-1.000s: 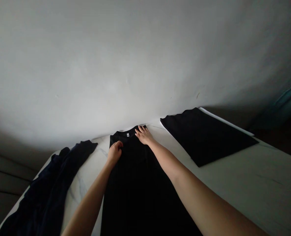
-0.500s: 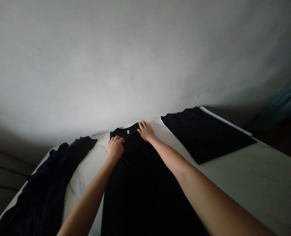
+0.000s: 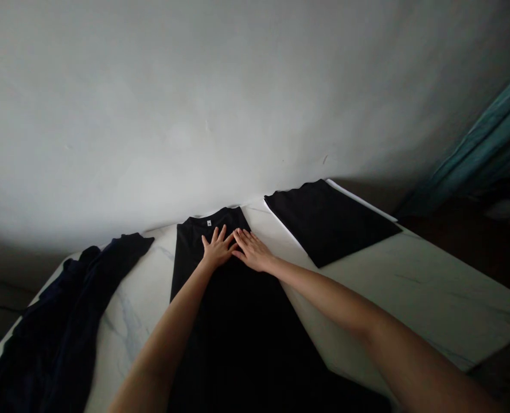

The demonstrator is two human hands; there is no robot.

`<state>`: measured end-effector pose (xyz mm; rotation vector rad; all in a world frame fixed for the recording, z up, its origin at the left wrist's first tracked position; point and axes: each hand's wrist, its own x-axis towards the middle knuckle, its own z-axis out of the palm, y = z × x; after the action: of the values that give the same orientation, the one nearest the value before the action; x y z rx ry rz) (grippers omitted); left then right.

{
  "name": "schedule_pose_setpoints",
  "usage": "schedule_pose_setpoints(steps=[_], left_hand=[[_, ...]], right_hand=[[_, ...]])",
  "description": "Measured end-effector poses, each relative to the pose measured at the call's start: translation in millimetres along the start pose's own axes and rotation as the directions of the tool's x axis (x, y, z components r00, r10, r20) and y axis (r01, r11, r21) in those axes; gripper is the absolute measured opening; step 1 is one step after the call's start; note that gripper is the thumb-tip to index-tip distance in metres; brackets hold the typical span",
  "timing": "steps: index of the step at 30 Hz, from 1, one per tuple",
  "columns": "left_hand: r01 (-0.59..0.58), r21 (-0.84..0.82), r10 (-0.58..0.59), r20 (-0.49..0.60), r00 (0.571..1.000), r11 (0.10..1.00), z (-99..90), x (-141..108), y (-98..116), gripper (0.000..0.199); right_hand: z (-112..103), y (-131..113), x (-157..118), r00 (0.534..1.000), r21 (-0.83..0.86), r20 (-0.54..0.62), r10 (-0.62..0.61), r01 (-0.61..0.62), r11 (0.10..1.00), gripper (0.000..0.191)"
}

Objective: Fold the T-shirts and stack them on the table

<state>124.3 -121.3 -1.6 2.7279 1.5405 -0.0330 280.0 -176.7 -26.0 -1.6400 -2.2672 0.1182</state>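
Black T-shirt (image 3: 237,327) lies flat on a marble table (image 3: 413,287), its collar (image 3: 209,215) toward the wall (image 3: 194,103) and its body running down out of view at the bottom of the frame. A small white label (image 3: 209,222) shows inside the collar. Left hand (image 3: 217,248) and right hand (image 3: 252,251) both rest on the shirt just below the collar, palms down, fingers spread and pressing on the cloth; neither pinches it. The fingertips of the two hands sit just beside each other. Right of the shirt, a folded black garment (image 3: 323,223) lies on the table, apart from the right hand, with a white panel (image 3: 360,199) showing along its far edge. Left of the shirt, a bunched navy garment (image 3: 71,321) lies along the table edge, apart from the left hand. A teal curtain (image 3: 474,143) hangs at far right, beyond the table.
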Motion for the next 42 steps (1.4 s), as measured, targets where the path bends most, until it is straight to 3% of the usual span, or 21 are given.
schedule_pose_setpoints(steps=[5,10,14,19,24,27,30,36,38,42], left_hand=[[0.002,0.015,-0.002,0.021,1.000,1.000,-5.0,1.0,3.7,0.055],[0.015,0.045,-0.016,0.023,1.000,0.999,-8.7,0.1,9.5,0.054],[0.016,0.100,-0.019,0.036,0.999,0.995,-14.2,-1.0,14.2,0.055],[0.025,0.191,-0.028,0.013,1.000,0.981,-24.0,-3.7,30.2,0.053],[0.000,0.060,0.006,-0.094,0.996,0.998,-25.1,-17.4,70.3,0.052],[-0.103,0.023,0.105,-0.120,0.987,0.994,-17.4,-37.6,96.8,0.054],[-0.251,0.022,0.252,-0.104,0.962,0.968,-7.5,-68.5,117.3,0.054],[-0.433,-0.039,0.431,-0.059,0.900,0.900,6.6,-124.5,135.1,0.059],[-0.441,-0.049,0.439,-0.054,0.897,0.896,8.0,-130.7,135.8,0.060],[-0.455,-0.049,0.453,-0.040,0.890,0.889,7.3,-130.8,134.5,0.063]], right_hand=[[-9.0,-20.3,-66.2,0.995,-0.020,0.059,-0.079,0.081,0.997,0.082],[-25.2,-46.7,-142.0,0.987,0.024,0.109,-0.122,0.120,0.993,0.072],[-39.7,-61.7,-183.7,0.980,0.070,0.157,-0.126,0.116,0.991,0.069],[-48.7,-71.7,-209.5,0.975,0.122,0.188,-0.119,0.097,0.988,0.068],[-59.0,-78.2,-222.7,0.970,0.158,0.217,-0.108,0.074,0.985,0.067],[-72.0,-84.4,-234.1,0.976,0.152,0.195,-0.096,0.067,0.986,0.057],[-86.8,-88.4,-251.8,0.989,0.113,0.150,0.002,-0.020,0.993,0.037],[-108.9,-86.2,-297.0,0.956,-0.074,0.199,0.214,-0.203,0.976,0.014],[-112.3,-91.7,-310.2,0.949,-0.056,0.245,0.196,-0.188,0.981,0.012],[-112.2,-110.6,-325.3,0.911,0.074,0.413,-0.008,-0.025,0.997,0.027]])
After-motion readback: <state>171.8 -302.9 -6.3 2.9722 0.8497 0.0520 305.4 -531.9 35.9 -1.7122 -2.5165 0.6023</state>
